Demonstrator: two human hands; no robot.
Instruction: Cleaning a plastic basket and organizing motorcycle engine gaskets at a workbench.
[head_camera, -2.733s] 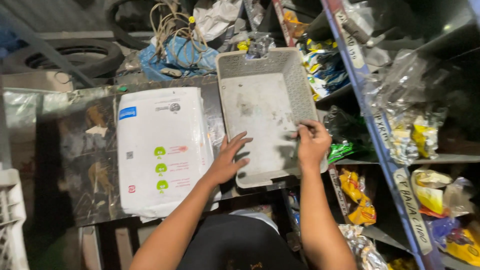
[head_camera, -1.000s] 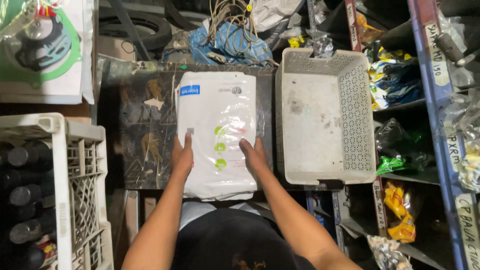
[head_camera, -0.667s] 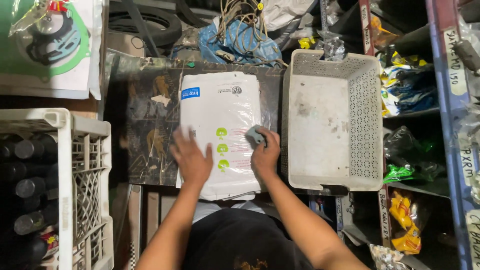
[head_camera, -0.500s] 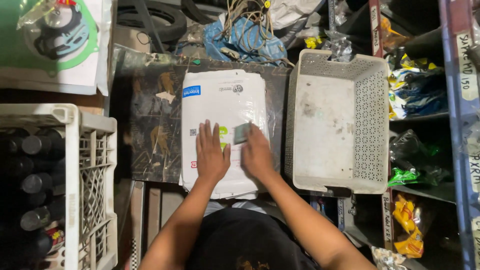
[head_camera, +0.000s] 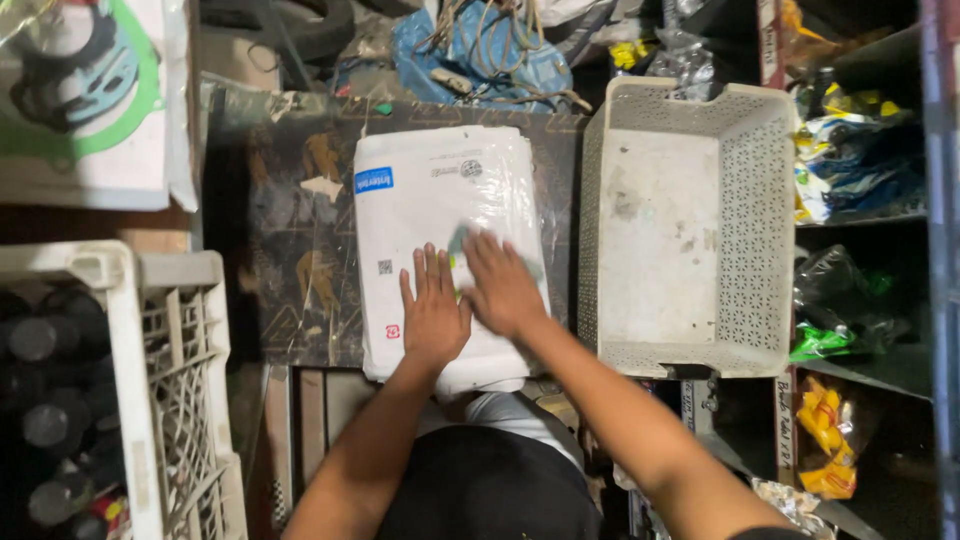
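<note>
Both hands shifted upward: left hand (head_camera: 435, 312) flat, fingers spread, right hand (head_camera: 503, 285) flat on white plastic-wrapped pack (head_camera: 440, 215); grey basket (head_camera: 760, 230) alongside holds nothing yet.

Middle of white package (head_camera: 440, 190) covered by both hands; right hand (head_camera: 503, 285) motion-blurred. Crate (head_camera: 170, 400) cut off at left and bottom edges. Shelf bags (head_camera: 840, 160) too dark to identify.

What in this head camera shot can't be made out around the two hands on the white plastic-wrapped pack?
- Head view: part of the white plastic-wrapped pack lies under the left hand and right hand.
- Right hand: motion-blurred, so its grip is unclear.
- White plastic crate: cut by the left and bottom edges.
- Dark bottles: too dim to identify.
</note>
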